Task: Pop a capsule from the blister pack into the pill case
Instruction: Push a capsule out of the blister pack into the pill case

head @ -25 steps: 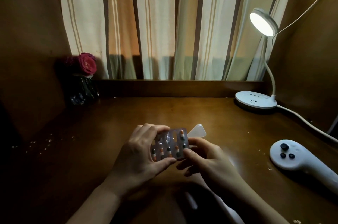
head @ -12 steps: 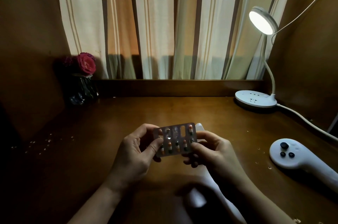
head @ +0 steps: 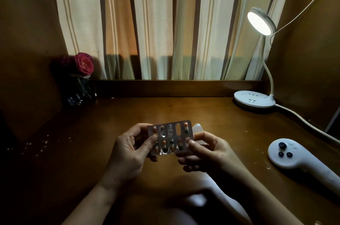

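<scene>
A silver blister pack (head: 171,137) with orange-and-dark capsules and a few empty pockets is held upright above the desk, its bubble side toward me. My left hand (head: 131,149) pinches its left edge, thumb on the front. My right hand (head: 204,153) grips its lower right corner with the thumb on a pocket. Behind the pack and my right hand, a white translucent pill case (head: 198,130) shows only partly; the rest is hidden.
A lit white desk lamp (head: 254,100) stands at the back right, its cable running along the right edge. A white handheld controller (head: 294,156) lies at right. A dark vase with red flowers (head: 81,88) sits back left. Striped curtain behind the wooden desk (head: 184,110).
The pack has been turned more upright and shifted slightly right. My left hand moved from covering its top to pinching its left edge; my right thumb now presses the lower right corner.
</scene>
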